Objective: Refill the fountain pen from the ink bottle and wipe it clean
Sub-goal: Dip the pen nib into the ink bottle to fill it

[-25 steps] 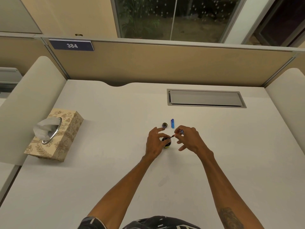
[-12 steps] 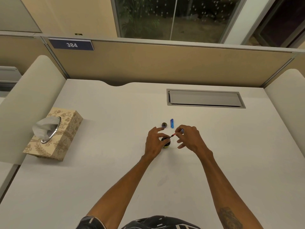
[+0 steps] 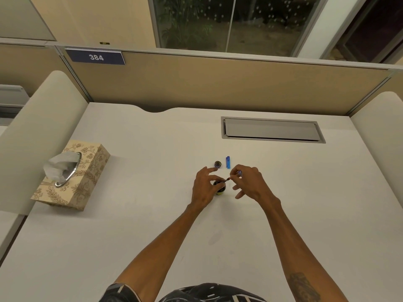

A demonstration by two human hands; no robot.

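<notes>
A small dark ink bottle (image 3: 220,188) stands open on the white desk (image 3: 152,225). My left hand (image 3: 206,187) grips it from the left, thumb and fingers curled round its side. My right hand (image 3: 250,184) pinches the thin fountain pen (image 3: 233,176), which slants down to the left with its tip at the bottle's mouth. The bottle's round cap (image 3: 217,164) lies just behind, and a blue pen cap (image 3: 228,162) lies beside it to the right.
A patterned tissue box (image 3: 82,182) with a tissue sticking up sits at the desk's left edge. A grey cable hatch (image 3: 272,130) is set into the desk at the back right. Padded dividers flank both sides.
Both hands keep their hold. The pen's tip has sunk slightly toward the bottle's mouth; otherwise nothing has moved.
</notes>
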